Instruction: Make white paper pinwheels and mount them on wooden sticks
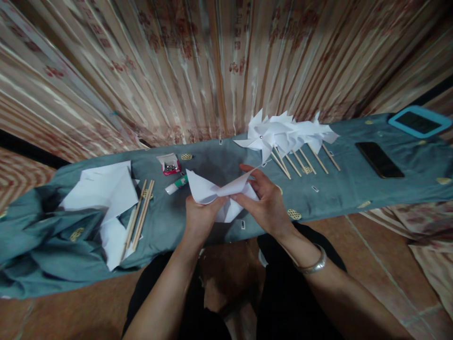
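Observation:
Between my two hands is a white paper pinwheel [203, 189], its corners bent in toward the middle. My left hand [201, 215] grips its left side, with the thumb pressed near the centre. My right hand [267, 203] pinches the right side with the thumb at the centre, while its other fingers are behind the paper. Just beyond my left hand lies a green and white glue tube [177, 184], partly covered by the paper. A small red box [170, 164] of metal pins stands open behind the tube.
Several finished pinwheels [283, 132] on wooden sticks lie in a row at the back right. White paper sheets [102, 189] and loose wooden sticks [143, 215] are on the left. A phone [379, 159] and a blue-framed tablet [419, 121] lie right on the cloth-covered table [339, 189]; a curtain [212, 71] hangs behind.

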A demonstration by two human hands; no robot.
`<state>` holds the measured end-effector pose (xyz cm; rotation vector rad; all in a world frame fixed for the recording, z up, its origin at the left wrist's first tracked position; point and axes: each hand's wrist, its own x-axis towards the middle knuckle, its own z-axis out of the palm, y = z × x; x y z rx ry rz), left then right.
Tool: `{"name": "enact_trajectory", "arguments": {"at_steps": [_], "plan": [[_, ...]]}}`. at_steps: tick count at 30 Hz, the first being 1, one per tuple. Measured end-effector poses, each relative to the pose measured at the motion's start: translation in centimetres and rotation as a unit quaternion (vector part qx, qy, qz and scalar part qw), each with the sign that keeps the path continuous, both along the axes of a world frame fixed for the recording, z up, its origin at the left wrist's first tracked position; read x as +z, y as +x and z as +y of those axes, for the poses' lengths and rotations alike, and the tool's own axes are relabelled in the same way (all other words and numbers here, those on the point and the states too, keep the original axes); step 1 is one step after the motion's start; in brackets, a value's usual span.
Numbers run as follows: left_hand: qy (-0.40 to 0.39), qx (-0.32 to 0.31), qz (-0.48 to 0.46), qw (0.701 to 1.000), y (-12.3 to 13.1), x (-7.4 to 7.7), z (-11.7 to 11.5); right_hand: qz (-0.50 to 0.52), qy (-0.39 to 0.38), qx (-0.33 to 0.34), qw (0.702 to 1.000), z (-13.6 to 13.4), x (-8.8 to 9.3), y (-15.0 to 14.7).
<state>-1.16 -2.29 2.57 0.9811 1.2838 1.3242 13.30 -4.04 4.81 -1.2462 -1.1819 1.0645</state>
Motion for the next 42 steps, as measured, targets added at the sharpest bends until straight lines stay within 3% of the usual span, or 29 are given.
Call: {"name": "enact_trajectory", "arguments": {"at_steps": [10, 42], "plan": [[-0.013, -0.007, 0.018, 1.0, -0.1, 0.7, -0.3, 0.002, -0.005, -0.003, 1.0, 0.3, -0.4, 0.1], [0.007, 0.01, 0.056, 0.998, -0.2, -0.7, 0.0, 0.011, -0.032, -0.021, 0.999, 1.2, -1.5, -0.3]]}}
